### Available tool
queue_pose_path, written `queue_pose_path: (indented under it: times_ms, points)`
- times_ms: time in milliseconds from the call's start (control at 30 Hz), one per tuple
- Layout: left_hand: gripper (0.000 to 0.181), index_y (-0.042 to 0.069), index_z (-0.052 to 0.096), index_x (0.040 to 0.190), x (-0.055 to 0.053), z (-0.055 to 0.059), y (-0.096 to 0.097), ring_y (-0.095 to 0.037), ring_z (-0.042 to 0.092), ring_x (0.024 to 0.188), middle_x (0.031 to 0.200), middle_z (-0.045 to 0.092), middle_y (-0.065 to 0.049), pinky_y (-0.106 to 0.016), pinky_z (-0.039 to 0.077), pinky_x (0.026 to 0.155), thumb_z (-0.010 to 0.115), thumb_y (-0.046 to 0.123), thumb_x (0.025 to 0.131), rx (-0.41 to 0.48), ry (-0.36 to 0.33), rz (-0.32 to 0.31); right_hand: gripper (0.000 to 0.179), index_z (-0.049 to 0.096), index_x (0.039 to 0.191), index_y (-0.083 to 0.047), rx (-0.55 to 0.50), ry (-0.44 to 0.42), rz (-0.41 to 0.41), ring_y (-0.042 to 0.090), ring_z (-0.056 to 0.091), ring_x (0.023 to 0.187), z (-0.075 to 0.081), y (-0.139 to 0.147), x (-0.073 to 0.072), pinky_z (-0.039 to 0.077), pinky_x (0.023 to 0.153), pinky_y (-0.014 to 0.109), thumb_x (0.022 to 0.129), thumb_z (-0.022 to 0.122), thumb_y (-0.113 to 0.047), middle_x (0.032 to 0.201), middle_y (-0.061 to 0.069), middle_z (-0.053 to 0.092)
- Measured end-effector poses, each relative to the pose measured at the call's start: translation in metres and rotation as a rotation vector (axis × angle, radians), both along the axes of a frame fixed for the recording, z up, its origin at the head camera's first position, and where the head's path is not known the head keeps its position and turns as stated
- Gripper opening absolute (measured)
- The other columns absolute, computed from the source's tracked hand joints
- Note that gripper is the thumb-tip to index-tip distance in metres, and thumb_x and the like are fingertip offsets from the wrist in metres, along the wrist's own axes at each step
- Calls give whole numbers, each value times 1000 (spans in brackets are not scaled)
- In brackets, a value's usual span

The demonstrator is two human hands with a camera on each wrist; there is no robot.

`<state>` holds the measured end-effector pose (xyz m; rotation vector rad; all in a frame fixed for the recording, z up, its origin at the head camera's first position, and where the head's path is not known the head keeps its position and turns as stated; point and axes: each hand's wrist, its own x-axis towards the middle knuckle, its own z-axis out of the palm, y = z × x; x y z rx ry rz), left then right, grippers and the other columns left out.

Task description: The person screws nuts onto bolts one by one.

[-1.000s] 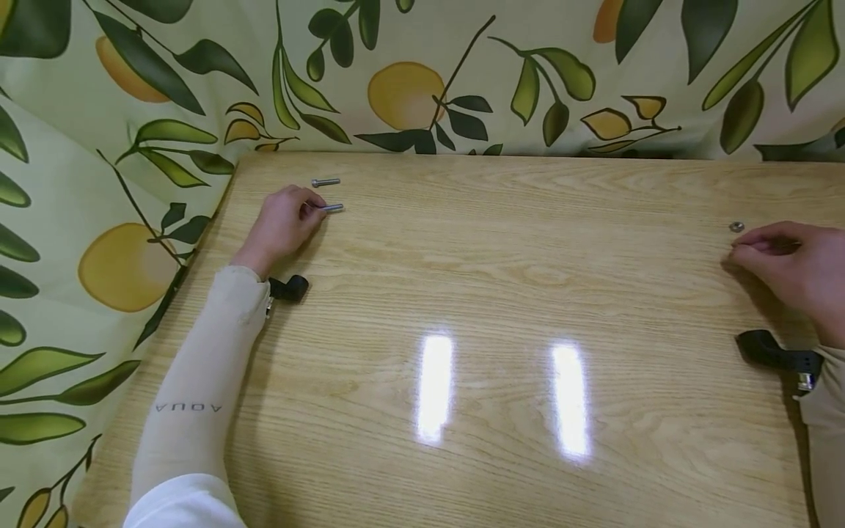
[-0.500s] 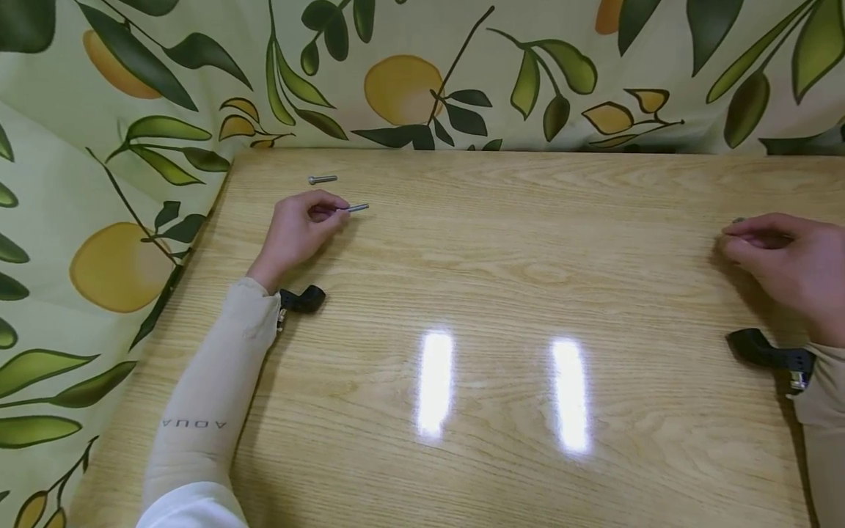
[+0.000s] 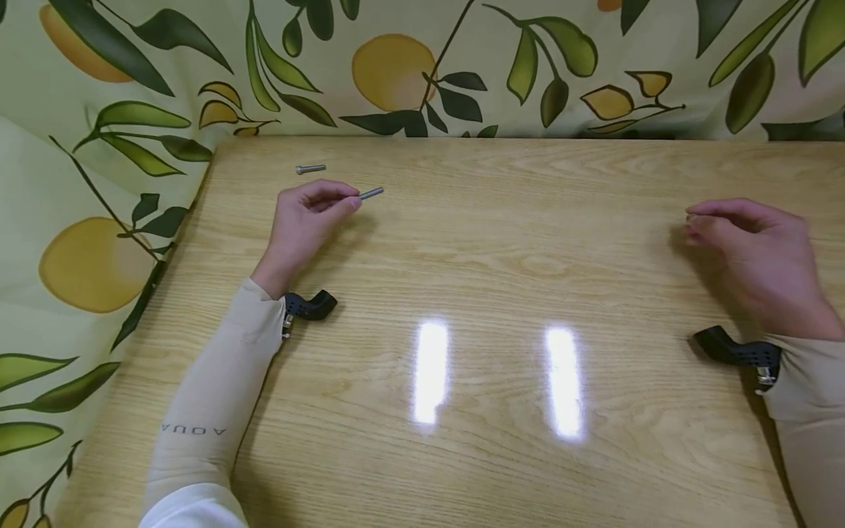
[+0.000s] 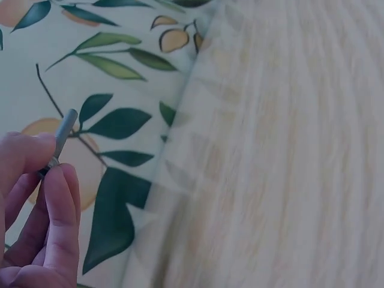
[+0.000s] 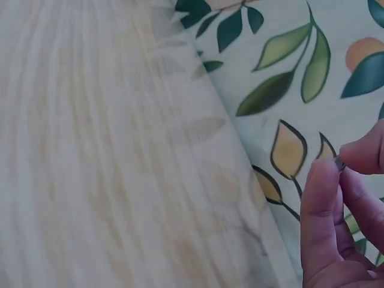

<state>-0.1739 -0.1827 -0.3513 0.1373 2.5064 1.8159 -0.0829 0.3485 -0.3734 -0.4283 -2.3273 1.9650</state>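
Note:
My left hand [image 3: 300, 227] pinches a metal bolt [image 3: 372, 193] between thumb and fingertips, above the table's left part. The bolt's shank points right and slightly up; in the left wrist view, the bolt [image 4: 65, 133] tilts upward, its head end mostly covered by the fingers. Another bolt [image 3: 311, 169] lies on the table just beyond that hand. At the right, my right hand [image 3: 759, 253] pinches a small metal nut [image 5: 340, 163] between thumb and fingertips. Only a sliver of the nut shows in the right wrist view.
The wood-grain table [image 3: 488, 257] carries two bright light reflections. A leaf-and-fruit patterned cloth [image 3: 515, 66] hangs along the back and left edges. Black wrist-camera mounts [image 3: 312, 305] stick out from both sleeves.
My left hand has moved right and lifted with the bolt. The right hand has moved left with the nut. A nut seen on the table beside the right hand earlier is out of sight.

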Motion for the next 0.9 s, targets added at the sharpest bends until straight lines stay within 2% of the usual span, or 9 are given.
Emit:
queue_pose_path:
  times_ms: [133,267,467,567,700,900]
  points:
    - [22,10,78,108,4,-1,7,-9,72,95,106,74,5,-17,59,87,83,21,90,55,-48,-7,15,76,110,1,-418,74,32,11,73,85,-5,-11,-2,61,73,15,96,68,2,102,1,77]
    - [31,4,75,113,6,-5,13,-11,73,96,108,73,2,-19,60,88,83,22,90,96,-87,-27,17,74,109,7,-558,104,53,16,75,86,-8,-23,-5,63,73,20,95,64,11,102,7,76]
    - [33,-1,72,117,12,-12,24,-11,73,95,101,76,2,-22,60,87,80,20,93,225,-154,-54,19,72,111,9,-605,107,89,19,75,89,-8,-35,-8,64,76,22,96,62,13,105,10,74]
    - [27,-3,71,116,17,-15,30,-13,72,95,101,75,0,-22,61,87,76,13,95,354,-212,-84,19,72,112,9,-595,109,112,18,74,90,-8,-41,-8,64,77,22,96,62,12,107,9,73]
    - [13,3,75,109,22,-21,40,-11,72,93,103,74,-2,-20,62,87,72,6,97,499,-284,-116,18,72,112,8,-534,119,164,16,74,90,-10,-51,-8,63,78,20,96,65,9,106,9,74]
    - [13,9,78,104,30,-27,55,-10,74,92,103,77,-1,-18,62,86,68,3,98,543,-332,-147,16,73,110,6,-481,143,216,15,73,86,-12,-69,-10,63,76,20,95,67,7,101,8,75]
